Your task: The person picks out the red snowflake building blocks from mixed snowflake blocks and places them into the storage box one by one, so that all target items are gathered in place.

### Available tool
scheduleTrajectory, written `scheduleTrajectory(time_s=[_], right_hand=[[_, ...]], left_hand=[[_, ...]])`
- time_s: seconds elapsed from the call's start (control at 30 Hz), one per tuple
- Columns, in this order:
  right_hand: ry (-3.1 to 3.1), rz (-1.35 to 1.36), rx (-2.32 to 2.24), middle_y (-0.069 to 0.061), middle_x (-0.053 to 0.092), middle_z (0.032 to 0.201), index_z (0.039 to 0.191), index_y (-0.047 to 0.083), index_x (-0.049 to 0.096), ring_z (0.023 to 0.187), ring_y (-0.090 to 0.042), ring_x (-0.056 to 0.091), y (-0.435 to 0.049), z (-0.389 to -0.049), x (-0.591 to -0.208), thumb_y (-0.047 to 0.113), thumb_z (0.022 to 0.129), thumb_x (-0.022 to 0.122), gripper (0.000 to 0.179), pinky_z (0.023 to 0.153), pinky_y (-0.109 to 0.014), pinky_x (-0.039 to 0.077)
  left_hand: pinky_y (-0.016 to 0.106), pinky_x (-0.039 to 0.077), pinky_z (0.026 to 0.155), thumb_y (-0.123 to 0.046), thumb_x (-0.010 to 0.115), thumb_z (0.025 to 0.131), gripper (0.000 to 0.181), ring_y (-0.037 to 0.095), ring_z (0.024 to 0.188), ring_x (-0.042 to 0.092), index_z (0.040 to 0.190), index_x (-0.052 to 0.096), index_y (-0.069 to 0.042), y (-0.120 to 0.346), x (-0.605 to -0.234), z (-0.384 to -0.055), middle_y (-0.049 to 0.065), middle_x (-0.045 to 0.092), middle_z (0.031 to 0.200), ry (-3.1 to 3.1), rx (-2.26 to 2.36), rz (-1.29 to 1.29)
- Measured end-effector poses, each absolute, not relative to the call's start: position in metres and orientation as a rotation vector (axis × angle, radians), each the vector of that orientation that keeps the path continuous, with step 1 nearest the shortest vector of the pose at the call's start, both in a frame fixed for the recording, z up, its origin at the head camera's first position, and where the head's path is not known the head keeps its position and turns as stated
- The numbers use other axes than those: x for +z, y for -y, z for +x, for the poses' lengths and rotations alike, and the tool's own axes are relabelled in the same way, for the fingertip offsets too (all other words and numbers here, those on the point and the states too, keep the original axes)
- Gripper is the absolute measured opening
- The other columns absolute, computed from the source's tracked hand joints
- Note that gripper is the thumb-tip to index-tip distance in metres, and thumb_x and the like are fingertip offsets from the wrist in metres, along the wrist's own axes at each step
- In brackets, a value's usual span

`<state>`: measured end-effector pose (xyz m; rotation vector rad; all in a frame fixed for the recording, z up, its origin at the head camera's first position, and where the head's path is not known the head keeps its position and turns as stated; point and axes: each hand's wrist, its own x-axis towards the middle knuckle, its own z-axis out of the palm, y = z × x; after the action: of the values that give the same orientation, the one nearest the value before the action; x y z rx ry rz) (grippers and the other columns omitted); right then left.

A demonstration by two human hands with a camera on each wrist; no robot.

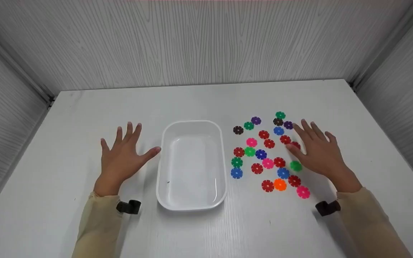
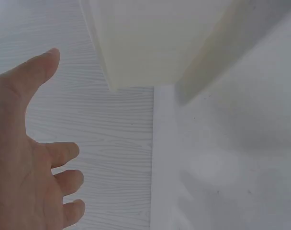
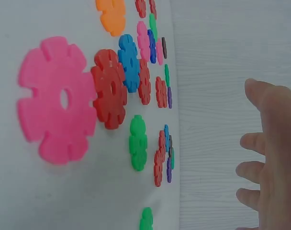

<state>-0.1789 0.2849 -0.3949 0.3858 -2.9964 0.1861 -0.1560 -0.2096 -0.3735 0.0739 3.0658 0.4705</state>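
Note:
A white rectangular tub (image 1: 194,206) sits near the middle of the table, bare inside but for a tiny dark speck. To its right lie several flat, notched plastic flower discs in red (image 1: 267,186), pink (image 1: 303,192), orange (image 1: 280,185), blue (image 1: 237,173), green, purple and black. My left hand (image 1: 122,159) hovers left of the tub with fingers spread, the thumb close to its rim. Over the right edge of the discs my right hand (image 1: 319,154) is held with fingers extended, gripping nothing. The right wrist view shows a pink disc (image 3: 59,100) nearest and a green disc (image 3: 138,143) beyond.
The white table (image 1: 199,236) is bounded by grey wood-grain panels at the back (image 1: 199,43) and both sides. Small dark cameras are strapped at the left wrist (image 1: 129,207) and right wrist (image 1: 327,208).

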Motion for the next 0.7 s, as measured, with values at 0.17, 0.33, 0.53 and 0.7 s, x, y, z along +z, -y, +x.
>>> scheduleTrajectory(time_s=[0.17,0.33,0.53,0.7], right_hand=[[3.023,0.484,0.175,-0.02,0.035,0.152,0.145,0.011,0.041,0.138,-0.044,0.032,-0.284,-0.175,-0.396,0.047,0.095,0.051,0.063,0.101,-0.068,0.031],[3.033,0.587,0.232,-0.018,0.047,0.143,0.137,0.012,0.051,0.131,-0.041,0.041,-0.287,-0.175,-0.398,0.036,0.089,0.065,0.055,0.099,-0.067,0.034],[3.059,0.683,0.422,-0.017,0.055,0.132,0.126,0.009,0.06,0.124,-0.037,0.047,-0.289,-0.176,-0.398,0.026,0.084,0.074,0.047,0.098,-0.061,0.04],[3.121,0.71,0.461,-0.018,0.055,0.128,0.123,0.011,0.062,0.12,-0.037,0.048,-0.288,-0.177,-0.394,0.024,0.082,0.076,0.046,0.094,-0.057,0.046]], left_hand=[[0.069,0.0,0.111,-0.076,0.045,0.084,0.099,0.039,0.149,0.009,0.156,0.014,-0.015,0.209,-0.378,-0.154,0.013,0.012,0.162,-3.014,0.598,0.129],[0.062,0.01,0.115,-0.067,0.054,0.086,0.093,0.035,0.149,0.014,0.154,0.022,-0.012,0.207,-0.386,-0.153,0.013,0.018,0.161,-2.941,0.771,0.186],[0.058,0.021,0.114,-0.066,0.059,0.083,0.088,0.034,0.148,0.018,0.152,0.03,-0.019,0.212,-0.397,-0.152,0.01,0.022,0.16,-2.761,0.977,0.125],[0.057,0.027,0.112,-0.058,0.063,0.085,0.081,0.034,0.144,0.028,0.151,0.034,-0.02,0.214,-0.404,-0.151,0.012,0.033,0.156,-2.641,1.108,0.121]])
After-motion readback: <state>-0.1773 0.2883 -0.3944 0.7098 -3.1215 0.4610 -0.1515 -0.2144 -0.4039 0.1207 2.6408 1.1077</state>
